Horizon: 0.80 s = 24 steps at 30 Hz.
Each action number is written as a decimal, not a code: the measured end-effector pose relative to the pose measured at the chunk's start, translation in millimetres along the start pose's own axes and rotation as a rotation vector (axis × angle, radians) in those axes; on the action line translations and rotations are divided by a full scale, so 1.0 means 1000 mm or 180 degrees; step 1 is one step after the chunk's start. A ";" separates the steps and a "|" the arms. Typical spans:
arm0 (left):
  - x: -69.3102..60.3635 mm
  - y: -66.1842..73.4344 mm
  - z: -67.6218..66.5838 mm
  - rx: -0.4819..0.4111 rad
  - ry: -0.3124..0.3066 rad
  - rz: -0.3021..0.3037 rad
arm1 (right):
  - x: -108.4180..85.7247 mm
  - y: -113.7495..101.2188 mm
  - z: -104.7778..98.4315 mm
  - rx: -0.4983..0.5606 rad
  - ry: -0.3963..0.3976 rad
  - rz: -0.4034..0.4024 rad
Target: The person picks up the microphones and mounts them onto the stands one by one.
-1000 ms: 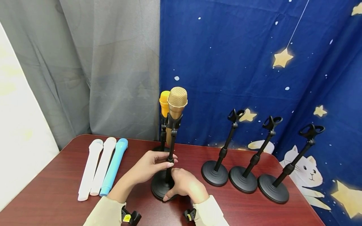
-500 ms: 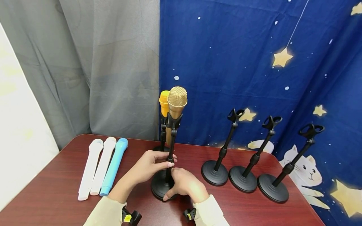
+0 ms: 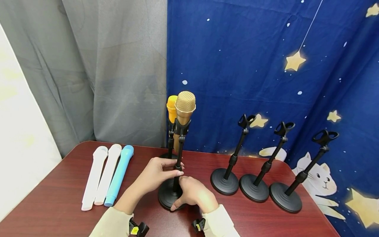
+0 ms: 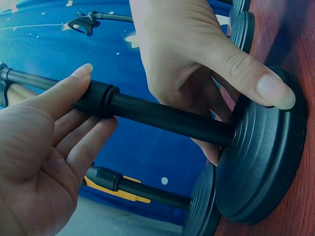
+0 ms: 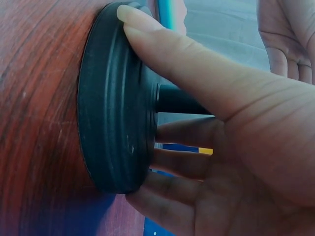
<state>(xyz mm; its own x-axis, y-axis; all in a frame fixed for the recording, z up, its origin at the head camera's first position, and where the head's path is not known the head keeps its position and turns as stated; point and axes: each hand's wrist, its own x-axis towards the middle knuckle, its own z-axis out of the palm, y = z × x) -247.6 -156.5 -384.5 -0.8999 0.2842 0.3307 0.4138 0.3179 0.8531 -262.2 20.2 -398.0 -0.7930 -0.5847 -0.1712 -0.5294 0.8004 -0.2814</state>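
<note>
On the desk (image 3: 59, 194), gold microphone (image 3: 185, 105) up in its stand (image 3: 180, 148), left hand (image 3: 158, 171) fingers clasp the pole (image 4: 170, 118), right hand (image 3: 193, 192) grips the base (image 4: 266, 162): likely positioning, the next move wanting a gentle release!

text: none legible | labels, brands: none legible | numbers: none legible | signs: none legible

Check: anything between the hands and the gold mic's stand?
Nothing visible: the left hand grips the gold mic's stand at its collar, the right hand holds its base. The yellow mic's stand is behind, not between.
</note>
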 end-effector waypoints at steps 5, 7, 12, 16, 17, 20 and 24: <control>0.000 0.000 0.001 0.0058 0.0040 0.0030 | 0.001 0.001 0.001 -0.0011 0.0008 -0.0016; 0.000 0.000 0.001 0.0054 0.0046 0.0028 | 0.001 0.002 0.002 0.0002 0.0002 -0.0016; 0.000 0.001 0.002 0.0045 0.0083 0.0026 | 0.002 0.002 0.002 0.0019 -0.0016 -0.0003; 0.000 0.001 0.003 0.0057 0.0133 -0.0018 | 0.001 0.002 0.002 0.0006 -0.0006 -0.0002; 0.000 0.001 0.003 0.0065 0.0153 -0.0037 | 0.001 0.002 0.002 0.0001 -0.0006 -0.0002; 0.000 0.001 0.004 0.0079 0.0218 -0.0102 | 0.001 0.002 0.002 -0.0017 -0.0003 -0.0008; 0.000 0.001 0.005 0.0058 0.0287 -0.0147 | 0.001 0.002 0.001 -0.0013 -0.0009 -0.0002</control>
<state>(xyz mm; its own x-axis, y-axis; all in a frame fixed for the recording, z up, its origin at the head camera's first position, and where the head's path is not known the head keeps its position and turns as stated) -246.7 -152.0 -385.5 -0.9265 0.1866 0.3268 0.3733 0.3455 0.8610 -263.5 20.9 -399.6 -0.7917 -0.5857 -0.1738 -0.5312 0.8005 -0.2777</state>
